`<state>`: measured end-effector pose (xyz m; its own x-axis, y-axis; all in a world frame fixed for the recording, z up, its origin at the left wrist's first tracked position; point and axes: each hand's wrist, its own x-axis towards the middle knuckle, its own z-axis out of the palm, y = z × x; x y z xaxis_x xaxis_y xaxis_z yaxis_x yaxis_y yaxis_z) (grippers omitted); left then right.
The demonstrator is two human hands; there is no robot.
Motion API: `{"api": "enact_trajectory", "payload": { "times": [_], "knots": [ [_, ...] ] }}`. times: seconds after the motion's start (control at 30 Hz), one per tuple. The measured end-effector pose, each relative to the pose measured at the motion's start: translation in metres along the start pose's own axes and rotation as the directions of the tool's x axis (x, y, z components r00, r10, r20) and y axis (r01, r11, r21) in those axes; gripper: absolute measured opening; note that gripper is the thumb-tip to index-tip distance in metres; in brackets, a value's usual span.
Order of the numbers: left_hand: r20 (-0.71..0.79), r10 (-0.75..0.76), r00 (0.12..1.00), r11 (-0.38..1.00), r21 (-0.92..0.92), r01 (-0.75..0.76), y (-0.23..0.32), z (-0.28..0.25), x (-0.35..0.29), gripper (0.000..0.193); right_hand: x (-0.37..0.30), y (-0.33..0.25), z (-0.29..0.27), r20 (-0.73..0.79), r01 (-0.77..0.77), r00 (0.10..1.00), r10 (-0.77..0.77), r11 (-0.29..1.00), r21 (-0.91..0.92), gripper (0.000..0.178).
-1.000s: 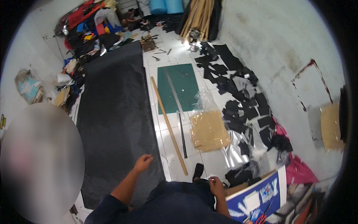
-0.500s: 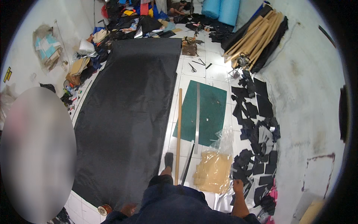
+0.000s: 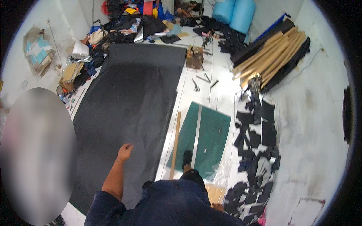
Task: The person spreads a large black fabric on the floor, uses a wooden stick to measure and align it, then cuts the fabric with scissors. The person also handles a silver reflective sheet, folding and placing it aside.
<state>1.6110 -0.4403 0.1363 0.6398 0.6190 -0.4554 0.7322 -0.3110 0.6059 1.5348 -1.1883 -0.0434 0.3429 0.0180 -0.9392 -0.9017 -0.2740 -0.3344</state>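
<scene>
My left hand [image 3: 125, 151] is raised over the long sheet of black fabric [image 3: 124, 101] spread on the floor. Its fingers are curled in, and nothing shows in them. Low in the picture, my right hand [image 3: 217, 206] hangs beside my body near the brown paper sheet [image 3: 214, 193]; its fingers are mostly hidden. One dark-shod foot [image 3: 187, 158] is on the green cutting mat [image 3: 211, 132], next to a long metal ruler [image 3: 196, 132]. A cardboard tube [image 3: 175, 145] lies between fabric and mat.
Scissors [image 3: 195, 85] and short dark strips lie beyond the mat. Black fabric scraps [image 3: 247, 158] litter the right side. Cardboard tubes [image 3: 271, 56] lean by the right wall, blue rolls [image 3: 241, 15] stand at the back, and another person [image 3: 188, 9] crouches there. A blurred patch covers the left.
I have moved forward, so the mat and tube sit nearer my body. My left arm has swung up over the fabric. My right hand has dropped back toward my body.
</scene>
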Motion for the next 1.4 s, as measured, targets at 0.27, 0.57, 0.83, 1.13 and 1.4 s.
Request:
{"api": "enact_trajectory", "payload": {
  "times": [0.27,0.57,0.83,1.13,1.4],
  "knots": [
    [0.316,-0.381,0.869,0.920,0.227,0.320,-0.003,0.096,0.017,0.049,0.074,-0.329,-0.129,-0.256,0.214,0.874,-0.412,0.800,-0.560,0.020],
    [0.549,-0.196,0.812,0.963,0.265,0.054,0.030,0.208,0.114,0.036,0.152,-0.794,-0.035,0.106,0.529,0.360,-0.927,0.109,-0.841,0.034],
    [0.153,-0.280,0.948,0.865,-0.387,0.318,0.294,0.131,0.298,0.043,0.122,-0.948,0.203,0.621,0.638,0.664,-0.417,-0.118,-0.761,0.044],
    [-0.127,0.078,0.989,0.993,-0.076,-0.088,0.436,0.204,0.397,0.043,0.212,-1.122,0.299,0.850,0.727,0.445,0.281,-0.667,-0.160,0.033],
    [0.350,-0.257,0.901,0.889,-0.280,0.363,0.505,0.273,0.374,0.034,0.259,-1.188,0.281,0.400,0.949,0.219,0.890,-0.100,-0.298,0.032]
  ]
}}
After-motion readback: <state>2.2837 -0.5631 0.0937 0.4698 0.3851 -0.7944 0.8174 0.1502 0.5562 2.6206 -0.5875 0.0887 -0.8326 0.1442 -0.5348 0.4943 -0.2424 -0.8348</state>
